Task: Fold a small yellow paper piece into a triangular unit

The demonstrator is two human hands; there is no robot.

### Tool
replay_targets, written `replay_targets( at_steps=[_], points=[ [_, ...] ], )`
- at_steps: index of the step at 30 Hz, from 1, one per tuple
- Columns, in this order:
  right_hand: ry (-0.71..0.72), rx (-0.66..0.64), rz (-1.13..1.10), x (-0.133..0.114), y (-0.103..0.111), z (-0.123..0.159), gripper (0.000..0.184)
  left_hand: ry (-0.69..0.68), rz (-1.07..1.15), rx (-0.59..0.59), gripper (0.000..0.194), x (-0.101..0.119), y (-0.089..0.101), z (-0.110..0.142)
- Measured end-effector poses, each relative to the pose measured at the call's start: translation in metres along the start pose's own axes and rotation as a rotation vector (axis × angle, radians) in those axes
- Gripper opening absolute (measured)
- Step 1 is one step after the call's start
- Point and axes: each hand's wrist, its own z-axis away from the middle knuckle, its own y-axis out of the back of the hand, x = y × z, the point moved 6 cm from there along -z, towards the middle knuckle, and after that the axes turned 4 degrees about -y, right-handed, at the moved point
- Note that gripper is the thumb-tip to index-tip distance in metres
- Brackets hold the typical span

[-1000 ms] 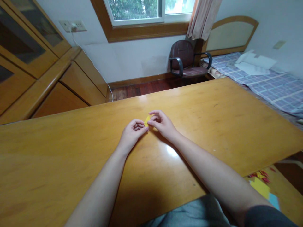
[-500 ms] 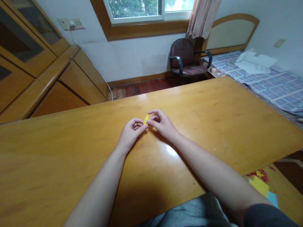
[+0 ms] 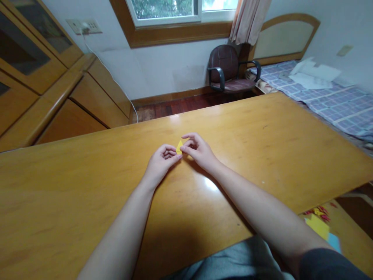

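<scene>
Yellow paper [image 3: 178, 149] barely shifted, pinched by left fingers [image 3: 173, 159] (right fingers [image 3: 187, 150] too).

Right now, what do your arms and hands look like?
My left hand and right hand are bare, wrists too. A dark sleeve covers the upper part of my right arm; no sleeve shows on my left arm.

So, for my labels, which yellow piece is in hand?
The small pointed piece, pinched between the left hand and right hand; the larger yellow sheet and red-and-yellow pile lie lower right, away from both.
</scene>
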Motion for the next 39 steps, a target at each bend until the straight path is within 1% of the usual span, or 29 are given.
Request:
replay_targets(
  at_steps=[10,21,39],
  points=[
    [-0.003,-0.019,-0.028,0.0006,-0.0002,-0.0003,0.034,0.020,0.038,-0.048,0.032,-0.0007,-0.0003,0.0000],
    [-0.014,0.007,-0.008,-0.0001,0.0005,0.0001,0.036,0.026,0.020,-0.047,0.034,0.0006,-0.0015,0.0011],
    [-0.015,0.019,-0.059,-0.0008,0.0013,-0.0002,0.037,0.025,0.017,-0.047,0.038,-0.0040,-0.0006,-0.0011]
  ],
)
